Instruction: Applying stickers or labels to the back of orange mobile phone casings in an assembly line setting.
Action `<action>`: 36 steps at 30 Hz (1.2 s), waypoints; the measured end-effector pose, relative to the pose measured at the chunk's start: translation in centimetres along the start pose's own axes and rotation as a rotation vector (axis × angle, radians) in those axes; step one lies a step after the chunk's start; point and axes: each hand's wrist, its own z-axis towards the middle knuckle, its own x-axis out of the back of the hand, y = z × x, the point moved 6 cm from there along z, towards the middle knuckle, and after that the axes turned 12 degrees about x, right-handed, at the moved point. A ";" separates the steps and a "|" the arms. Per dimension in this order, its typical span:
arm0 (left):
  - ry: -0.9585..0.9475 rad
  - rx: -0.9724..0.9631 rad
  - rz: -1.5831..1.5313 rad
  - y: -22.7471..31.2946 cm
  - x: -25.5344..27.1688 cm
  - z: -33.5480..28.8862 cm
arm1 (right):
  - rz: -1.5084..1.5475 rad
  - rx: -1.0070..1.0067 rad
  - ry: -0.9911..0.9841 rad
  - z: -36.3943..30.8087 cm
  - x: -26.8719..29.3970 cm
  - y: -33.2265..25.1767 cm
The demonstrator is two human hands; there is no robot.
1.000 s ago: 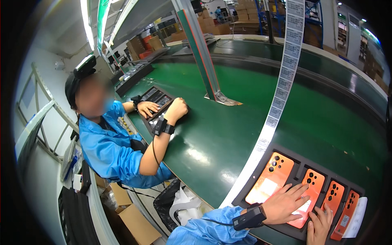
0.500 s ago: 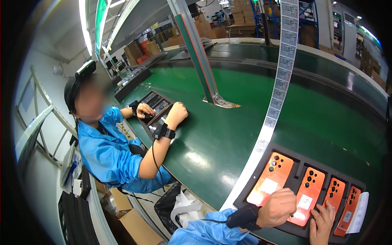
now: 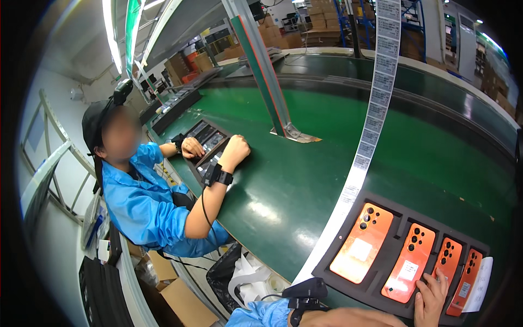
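A black foam tray (image 3: 332, 252) at the lower right holds several orange phones, lying with their camera sides up. White labels show on the first phone (image 3: 369, 231), the second phone (image 3: 409, 253) and the end phone (image 3: 464, 280). On the lower part of the third phone (image 3: 448, 255) rest the fingers of my right hand (image 3: 430, 297); they are stretched out and somewhat apart, holding nothing I can see. My left forearm, with a black wrist device (image 3: 306, 291), crosses the lower edge. The left hand itself is out of the picture.
A long label strip (image 3: 376, 114) hangs down beside the tray onto the green table (image 3: 272, 207). A metal post (image 3: 261, 71) stands mid-table. To the left, a co-worker in blue (image 3: 144, 201) handles another dark tray (image 3: 223, 139). A white paper (image 3: 480, 286) lies at my tray's right end.
My left hand has moved from above the first two phones down past the lower edge, uncovering them. My right hand stays on the third phone. The co-worker's head has turned.
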 end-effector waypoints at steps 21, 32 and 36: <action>0.394 -0.129 -0.404 9.8 4.4 4.2 | 0.007 -0.034 0.125 0.2 -1.0 0.6; 0.442 -0.199 -0.424 13.7 7.6 8.0 | -0.015 -0.057 0.164 -1.4 -0.6 1.9; 0.440 -0.197 -0.419 14.4 7.2 8.4 | -0.015 0.017 0.156 -1.1 -0.5 2.0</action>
